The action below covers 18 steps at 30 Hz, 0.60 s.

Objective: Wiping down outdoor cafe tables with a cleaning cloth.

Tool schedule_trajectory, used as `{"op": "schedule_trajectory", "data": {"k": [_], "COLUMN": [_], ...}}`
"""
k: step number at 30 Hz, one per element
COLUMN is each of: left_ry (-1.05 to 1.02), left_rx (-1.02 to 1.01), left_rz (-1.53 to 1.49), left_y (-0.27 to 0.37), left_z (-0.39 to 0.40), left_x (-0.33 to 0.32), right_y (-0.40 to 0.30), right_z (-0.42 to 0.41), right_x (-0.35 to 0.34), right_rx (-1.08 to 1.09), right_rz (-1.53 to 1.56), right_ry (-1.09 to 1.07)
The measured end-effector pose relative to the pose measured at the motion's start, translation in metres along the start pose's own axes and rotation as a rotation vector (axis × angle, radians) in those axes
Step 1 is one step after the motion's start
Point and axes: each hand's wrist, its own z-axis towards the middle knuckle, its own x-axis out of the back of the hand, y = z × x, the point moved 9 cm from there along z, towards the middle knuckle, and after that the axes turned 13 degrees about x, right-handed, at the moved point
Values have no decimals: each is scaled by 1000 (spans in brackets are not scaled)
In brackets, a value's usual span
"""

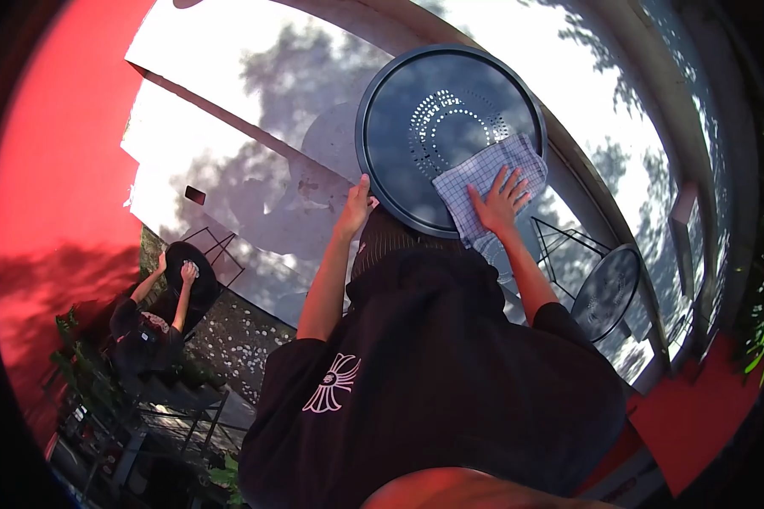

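A round dark metal tabletop (395, 127) with a raised rim and rings of small punched holes lies before me. On its lower left rim is my left hand (356, 207), with the thumb up along the edge. My right hand (502, 202) rests flat, fingers spread, on a checked cloth (461, 181). That cloth lies over the lower right part of the tabletop and reaches past its rim. What stands under the tabletop is mostly hidden.
Another person (146, 331) at the lower left holds a cloth on a dark round top (207, 280). At right stands a round metal table (606, 292) with thin legs. A red wall (70, 159) rises at left; a curved ledge (586, 165) runs behind the tabletop.
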Motion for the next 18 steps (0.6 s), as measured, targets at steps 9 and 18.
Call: {"op": "schedule_trajectory", "data": {"k": [9,18], "left_ry": [-91,-87], "left_rx": [36,-18], "left_rz": [50,-112], "left_y": [-17,-20], "left_z": [6,7], "left_x": [-4,-6], "right_y": [-153,-148], "right_z": [230,-49], "right_x": [65,11], "right_rx": [290,1047], "right_rz": [-6,5], "right_ry": [439,-173]}}
